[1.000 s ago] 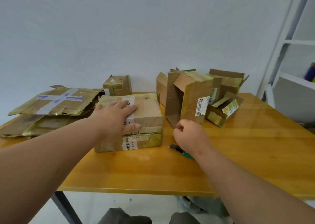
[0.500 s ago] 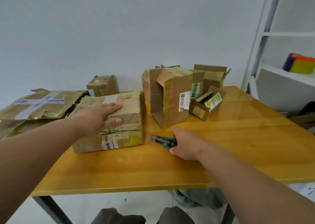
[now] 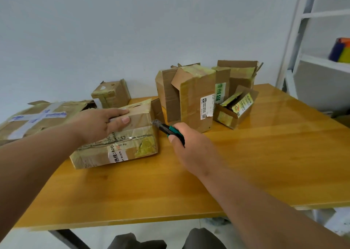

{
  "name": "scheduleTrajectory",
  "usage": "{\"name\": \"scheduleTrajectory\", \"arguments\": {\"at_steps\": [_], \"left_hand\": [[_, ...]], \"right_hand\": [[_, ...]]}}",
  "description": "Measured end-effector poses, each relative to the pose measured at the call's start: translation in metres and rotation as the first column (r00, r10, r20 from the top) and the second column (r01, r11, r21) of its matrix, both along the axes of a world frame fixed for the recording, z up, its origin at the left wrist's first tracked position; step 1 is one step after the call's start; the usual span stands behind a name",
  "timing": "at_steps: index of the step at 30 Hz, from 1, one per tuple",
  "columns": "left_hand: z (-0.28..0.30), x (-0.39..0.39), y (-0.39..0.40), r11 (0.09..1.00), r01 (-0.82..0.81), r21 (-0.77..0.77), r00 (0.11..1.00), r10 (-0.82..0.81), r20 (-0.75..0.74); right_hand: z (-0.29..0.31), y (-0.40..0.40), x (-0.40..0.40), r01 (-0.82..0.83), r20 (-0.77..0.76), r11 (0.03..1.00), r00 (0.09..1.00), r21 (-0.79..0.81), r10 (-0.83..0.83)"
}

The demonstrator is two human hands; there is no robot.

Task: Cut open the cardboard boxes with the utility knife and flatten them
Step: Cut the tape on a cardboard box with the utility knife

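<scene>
the taped box (image 3: 121, 140) sits on the wooden counter (image 3: 246, 163), left of centre, still sealed, yellowish tape over its top and front, a white label with printed characters on the near face. left hand (image 3: 102, 124) lies on top of it, fingers stretched flat across the lid, thumb along the front edge, pressing down. right hand (image 3: 191, 146) is curled tight round the utility knife (image 3: 167, 130), green and black handle poking out past the thumb, its tip right at the box's upper right corner; whether it touches the cardboard i cannot tell.

just behind the knife, a tall opened box (image 3: 191, 101) stands upright with its flaps loose, a barcode sticker on its side. tucked against its right side, a small open box (image 3: 234, 110) with green and yellow labels, and another opened box (image 3: 240, 72) behind that. back near the wall, a little taped box (image 3: 111, 94) sits tilted. far left, flattened cardboard (image 3: 36, 118) with pale crossed tape lies on the counter. at the right edge, a white shelf (image 3: 322, 61) carries a colourful object (image 3: 341, 50).
</scene>
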State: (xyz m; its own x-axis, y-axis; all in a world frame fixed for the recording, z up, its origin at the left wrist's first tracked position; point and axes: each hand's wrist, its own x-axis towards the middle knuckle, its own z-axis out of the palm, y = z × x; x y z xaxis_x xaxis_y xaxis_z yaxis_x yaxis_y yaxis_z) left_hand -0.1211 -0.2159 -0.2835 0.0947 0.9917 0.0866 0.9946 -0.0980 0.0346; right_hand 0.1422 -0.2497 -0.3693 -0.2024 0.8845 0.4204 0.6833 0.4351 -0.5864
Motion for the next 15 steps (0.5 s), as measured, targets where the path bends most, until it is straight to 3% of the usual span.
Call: {"name": "scheduleTrajectory", "arguments": {"at_steps": [15], "left_hand": [[-0.006, -0.007, 0.013, 0.999, 0.023, 0.046, 0.999, -0.025, 0.037]], "right_hand": [[-0.004, 0.02, -0.018, 0.086, -0.083, 0.995, 0.993, 0.047, -0.082]]}}
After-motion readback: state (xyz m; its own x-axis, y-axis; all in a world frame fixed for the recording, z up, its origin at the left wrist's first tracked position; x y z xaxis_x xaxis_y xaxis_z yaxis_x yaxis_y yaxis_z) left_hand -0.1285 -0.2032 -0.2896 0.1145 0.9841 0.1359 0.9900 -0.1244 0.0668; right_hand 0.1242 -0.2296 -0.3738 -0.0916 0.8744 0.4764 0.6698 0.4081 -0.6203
